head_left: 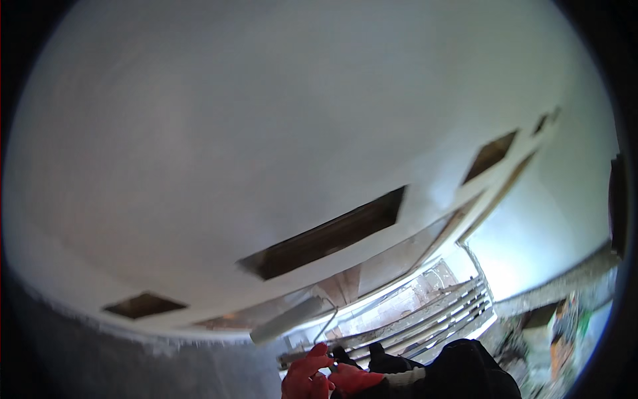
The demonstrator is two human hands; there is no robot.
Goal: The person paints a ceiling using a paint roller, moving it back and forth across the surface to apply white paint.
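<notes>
A paint roller [287, 320] with a pale, long sleeve and a bent wire frame is raised toward the ceiling at the bottom middle. The wire runs down to my left hand [306, 376], in a red glove, which is closed where the handle would be; the handle itself is hidden. Right beside it, my right hand [357, 380], also red-gloved, has its fingers closed against the left one. What those fingers hold is hidden. A dark sleeve [458, 372] with a light cuff stretches from the right hand toward the lower right.
The pale ceiling [219, 133] fills most of the view, with a long dark rectangular recess [332, 233] and smaller ones along it. Below stands a slatted wooden structure [425, 329]. Cluttered materials [545, 339] lie at the lower right, and a grey wall [166, 372] spans the lower left.
</notes>
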